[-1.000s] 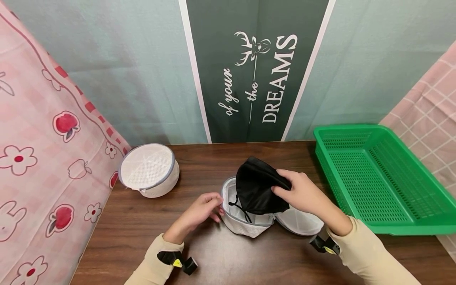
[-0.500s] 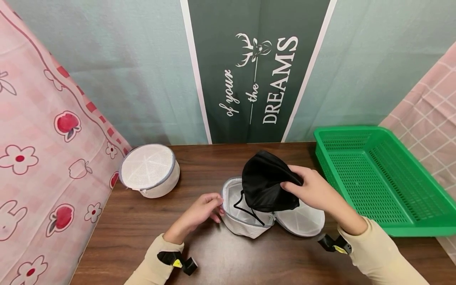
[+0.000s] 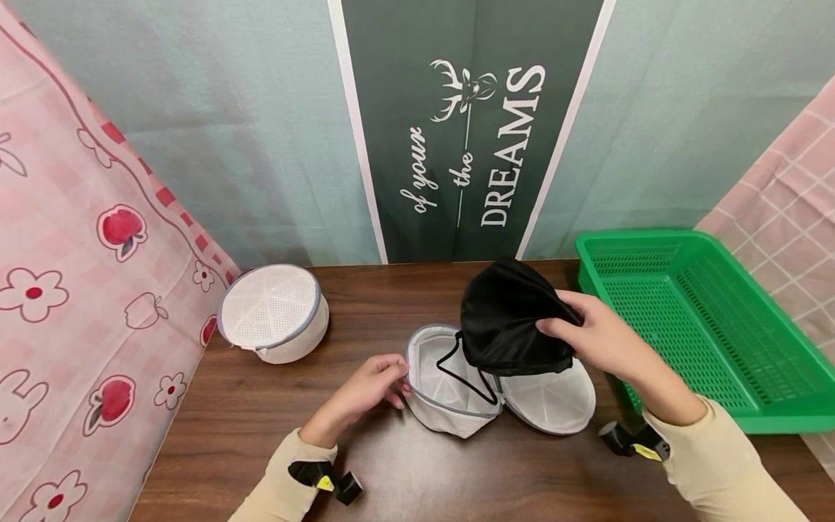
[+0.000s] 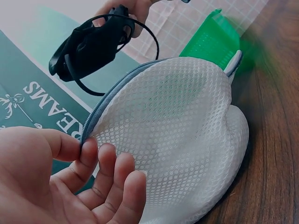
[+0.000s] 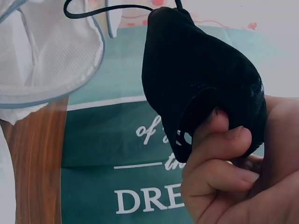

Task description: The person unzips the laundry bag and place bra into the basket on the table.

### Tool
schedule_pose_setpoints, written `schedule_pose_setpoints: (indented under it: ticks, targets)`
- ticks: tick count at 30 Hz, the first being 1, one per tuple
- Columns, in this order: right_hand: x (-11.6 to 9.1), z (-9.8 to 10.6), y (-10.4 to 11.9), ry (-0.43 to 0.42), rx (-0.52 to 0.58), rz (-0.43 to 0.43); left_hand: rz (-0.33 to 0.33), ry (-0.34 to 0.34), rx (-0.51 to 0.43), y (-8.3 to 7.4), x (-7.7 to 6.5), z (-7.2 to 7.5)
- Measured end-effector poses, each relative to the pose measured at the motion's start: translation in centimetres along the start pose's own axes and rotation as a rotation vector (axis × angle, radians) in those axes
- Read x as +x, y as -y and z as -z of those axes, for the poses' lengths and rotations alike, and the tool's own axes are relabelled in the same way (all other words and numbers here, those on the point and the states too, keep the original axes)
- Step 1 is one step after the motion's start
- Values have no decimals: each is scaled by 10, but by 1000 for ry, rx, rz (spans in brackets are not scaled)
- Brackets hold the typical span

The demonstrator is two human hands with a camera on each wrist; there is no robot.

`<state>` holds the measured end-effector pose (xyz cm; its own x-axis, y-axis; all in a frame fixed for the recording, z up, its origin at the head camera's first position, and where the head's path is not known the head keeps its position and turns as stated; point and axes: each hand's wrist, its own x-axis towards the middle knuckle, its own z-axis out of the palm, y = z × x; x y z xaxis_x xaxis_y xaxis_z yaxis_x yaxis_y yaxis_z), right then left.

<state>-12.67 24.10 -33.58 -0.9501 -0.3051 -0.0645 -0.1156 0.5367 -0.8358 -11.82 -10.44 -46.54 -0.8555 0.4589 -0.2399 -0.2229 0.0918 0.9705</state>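
Note:
My right hand (image 3: pixel 603 337) grips a black cloth face mask (image 3: pixel 512 319) by one end, above the table. A thin black cord loop (image 3: pixel 466 380) dangles from its other end, over the mouth of a round white mesh laundry bag (image 3: pixel 450 417). In the right wrist view, the fingers (image 5: pixel 224 144) curl into the folded black cloth (image 5: pixel 201 70). My left hand (image 3: pixel 372 384) pinches the bag's blue-grey zippered rim between thumb and forefinger, seen closely on the mesh (image 4: pixel 163 121) in the left wrist view. The bag's round lid (image 3: pixel 554 402) lies folded back to the right.
A second round mesh bag (image 3: pixel 274 312), its lid down, stands at the back left. On the right sits a large green plastic basket (image 3: pixel 730 420) with perforated walls. A printed curtain (image 3: pixel 274 145) hangs behind the brown wooden table (image 3: pixel 391 478).
My right hand has carried the black mask to the right and slightly away from me, uncovering more of the mesh bag and its lid. The left hand has stayed at the rim.

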Motion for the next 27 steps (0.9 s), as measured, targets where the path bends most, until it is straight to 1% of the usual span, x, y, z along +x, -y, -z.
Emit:
schedule_pose_setpoints:
  ticks: [3, 8, 13, 15, 20, 22, 24, 27]
  targets:
    - [1, 8, -3, -23, 40, -8, -2, 3, -1, 0, 0, 0]
    - [1, 24, -10, -68, 42, -40, -6, 4, 1, 0, 0, 1]
    - [3, 43, -20, -68, 183, -86, 3, 0, 4, 0, 0, 0]
    - [4, 51, -24, -74, 222, -106, 5, 0, 4, 0, 0, 0]
    - [4, 73, -32, -96, 244, -135, 11, 6, 2, 3, 1, 0]
    - [4, 82, -34, -105, 284, -134, 10, 8, 2, 3, 1, 0]
    - [4, 90, -36, -118, 348, -127, 8, 9, 2, 3, 1, 0]
    - [5, 102, -38, -146, 476, -110, 5, 10, 0, 3, 1, 0]
